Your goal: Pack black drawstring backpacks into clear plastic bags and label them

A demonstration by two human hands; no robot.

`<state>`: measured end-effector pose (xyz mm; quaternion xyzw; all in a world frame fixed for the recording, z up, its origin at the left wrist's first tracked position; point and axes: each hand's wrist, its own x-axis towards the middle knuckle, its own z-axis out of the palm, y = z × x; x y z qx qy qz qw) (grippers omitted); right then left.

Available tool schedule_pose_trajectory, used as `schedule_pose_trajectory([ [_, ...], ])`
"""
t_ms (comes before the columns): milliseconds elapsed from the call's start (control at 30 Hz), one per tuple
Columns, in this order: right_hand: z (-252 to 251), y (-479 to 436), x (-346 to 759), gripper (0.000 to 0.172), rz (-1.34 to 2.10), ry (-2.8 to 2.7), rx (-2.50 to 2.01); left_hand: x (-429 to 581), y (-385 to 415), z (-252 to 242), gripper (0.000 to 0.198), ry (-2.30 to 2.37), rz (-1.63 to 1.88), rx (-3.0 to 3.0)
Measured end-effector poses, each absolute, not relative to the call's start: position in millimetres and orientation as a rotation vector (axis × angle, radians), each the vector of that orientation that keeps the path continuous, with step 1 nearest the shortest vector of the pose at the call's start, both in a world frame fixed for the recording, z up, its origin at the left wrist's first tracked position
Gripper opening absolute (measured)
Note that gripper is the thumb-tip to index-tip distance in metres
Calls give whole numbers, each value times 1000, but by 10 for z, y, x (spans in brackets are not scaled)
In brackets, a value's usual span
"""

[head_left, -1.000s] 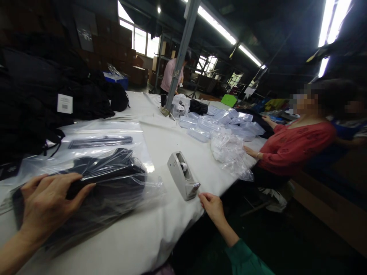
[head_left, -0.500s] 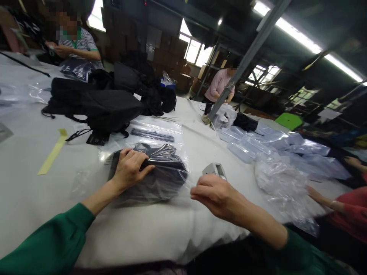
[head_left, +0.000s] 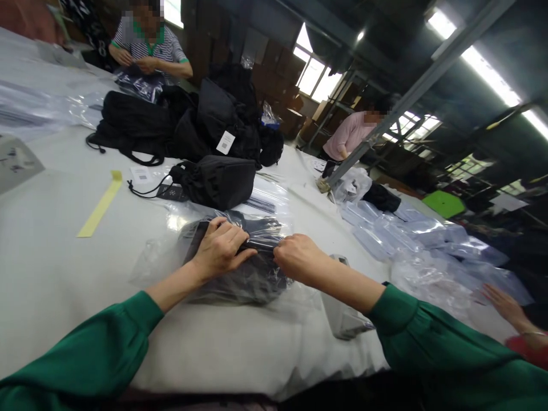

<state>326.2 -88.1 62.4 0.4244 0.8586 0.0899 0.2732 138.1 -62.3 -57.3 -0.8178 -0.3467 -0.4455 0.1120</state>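
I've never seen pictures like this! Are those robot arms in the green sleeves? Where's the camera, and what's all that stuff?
No robot here: those are a person's own bare hands. The picture comes from a camera worn on that person's head, looking forward and down, so you see almost what they see.

On the white table, the left hand grips a clear plastic bag with something dark inside. The fingers of the right hand are curled against the same bag; I can't tell whether they hold anything.

A tape dispenser sits partly behind the right forearm. Just beyond the bag lies a black drawstring bag, and off to the left is a yellow strip. Other people are nearby too.
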Motion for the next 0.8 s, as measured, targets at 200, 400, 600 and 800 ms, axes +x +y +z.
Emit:
schedule_pose_trajectory([
  [200, 638, -858, 3308, 22, 244, 2271, 1168, 1377, -619, -555, 28, -1019, -1299, -2396],
  [400, 815, -762, 3366, 48, 243, 2314, 1240, 1381, -616, -557, 30, -1005, -1305, -2404],
  [600, 885, -393, 3471, 34, -8, 2396, 1174, 1394, -619, -540, 29, -1016, -1295, -2406],
  [800, 520, -88, 3989, 51, -800, 2464, 1497, 1399, -622, -536, 27, -1015, -1290, -2426],
])
